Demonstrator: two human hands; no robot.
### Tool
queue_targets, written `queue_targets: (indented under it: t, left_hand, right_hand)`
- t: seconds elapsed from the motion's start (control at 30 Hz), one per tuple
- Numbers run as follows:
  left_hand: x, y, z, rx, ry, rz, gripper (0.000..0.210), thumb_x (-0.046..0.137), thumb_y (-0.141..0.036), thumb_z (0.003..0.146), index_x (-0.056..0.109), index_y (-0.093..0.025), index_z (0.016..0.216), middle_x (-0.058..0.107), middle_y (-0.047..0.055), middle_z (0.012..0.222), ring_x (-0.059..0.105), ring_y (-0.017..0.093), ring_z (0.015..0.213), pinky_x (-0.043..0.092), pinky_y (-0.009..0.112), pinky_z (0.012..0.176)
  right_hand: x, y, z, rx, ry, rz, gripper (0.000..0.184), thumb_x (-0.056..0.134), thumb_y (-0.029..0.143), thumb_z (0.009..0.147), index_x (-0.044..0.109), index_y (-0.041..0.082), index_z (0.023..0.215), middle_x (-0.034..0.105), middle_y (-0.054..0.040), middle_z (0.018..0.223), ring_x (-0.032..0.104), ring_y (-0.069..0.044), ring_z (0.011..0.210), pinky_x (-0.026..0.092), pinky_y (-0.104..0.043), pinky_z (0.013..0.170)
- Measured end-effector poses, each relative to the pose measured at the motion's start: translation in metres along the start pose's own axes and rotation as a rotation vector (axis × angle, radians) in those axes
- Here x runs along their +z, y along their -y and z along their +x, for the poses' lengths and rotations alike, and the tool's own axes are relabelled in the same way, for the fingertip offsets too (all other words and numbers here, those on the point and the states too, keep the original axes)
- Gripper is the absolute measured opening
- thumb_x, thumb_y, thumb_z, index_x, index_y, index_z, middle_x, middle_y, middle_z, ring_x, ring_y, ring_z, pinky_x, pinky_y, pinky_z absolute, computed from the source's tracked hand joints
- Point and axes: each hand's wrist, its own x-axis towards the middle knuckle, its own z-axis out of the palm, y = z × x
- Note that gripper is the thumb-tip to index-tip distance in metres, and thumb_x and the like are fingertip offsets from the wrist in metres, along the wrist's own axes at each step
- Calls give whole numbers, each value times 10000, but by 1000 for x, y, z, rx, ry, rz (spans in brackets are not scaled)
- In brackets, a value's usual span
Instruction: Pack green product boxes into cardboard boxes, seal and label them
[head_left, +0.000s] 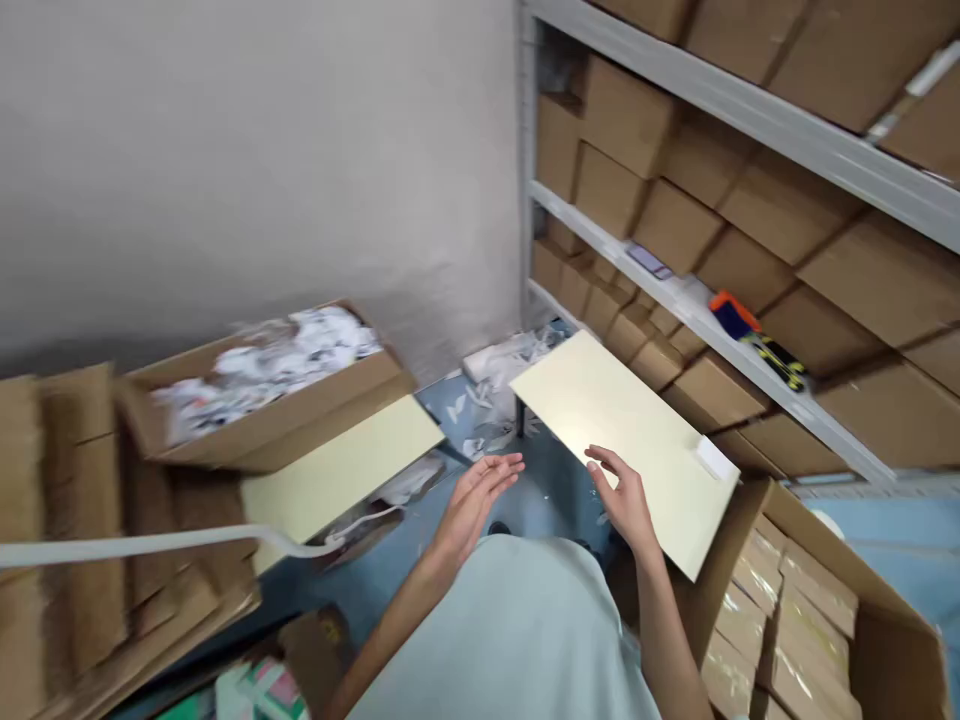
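Head camera is showing both bare hands hovering empty in front of the person's torso. The left hand [484, 490] is hanging over the gap between two pale counters, its fingers reaching straight and lying close together, gripping nothing. The right hand [622, 500] is hovering by the near edge of the right counter [630, 415], its thumb and fingers curving apart around bare air; whether it is touching the surface, I cannot tell. A small white block [714, 458] is lying at the right end of that counter, apart from the fingers.

That position is probably inviting trouble: a broad sweep of the right forearm, catching the white block, could be sending it over the edge, perhaps into the open carton [900, 637] standing just beside, where it would be hiding among brown packets [814, 630]. On the shelf [840, 432], a phone [649, 261] and an orange-and-dark tool [733, 315] are lying along the front edge, so a bump could be tipping them off. Paper scraps [517, 360] are littering the blue floor [551, 490]; a careless step might be causing a slip. Leftward, a white tube [150, 548] is reaching across the left counter [345, 460], risking a snagged left arm.
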Motion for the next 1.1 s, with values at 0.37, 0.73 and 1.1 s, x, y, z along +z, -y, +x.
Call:
queue_targets:
  t: [0.37,0.73,1.1]
  left_hand:
    - [-125,-34,-42,210,-487,-334,463,972,-544,659,673,-224,808,818,132,1220,751,354,1240,540,505,1163]
    - [-152,-52,-90,411,-1038,-530,493,992,-586,650,686,-232,808,821,118,1184,761,342,1212,550,488,1134]
    - [-120,17,-161,531,-1583,-825,430,946,-555,716,665,-236,784,815,106,1184,766,319,1186,556,461,1104]
  right_hand:
    - [152,86,69,-142,547,-36,550,678,692,1014,826,247,1300,825,-143,1352,777,-360,1295,599,-555,1165]
    - [280,128,118,-337,1234,-72,492,669,643,1048,810,249,1306,821,-135,1364,773,-348,1305,564,-570,1207]
    - [378,146,84,-555,1824,-210,394,659,567,1070,787,286,1315,830,-96,1342,789,-305,1272,596,-515,1181]
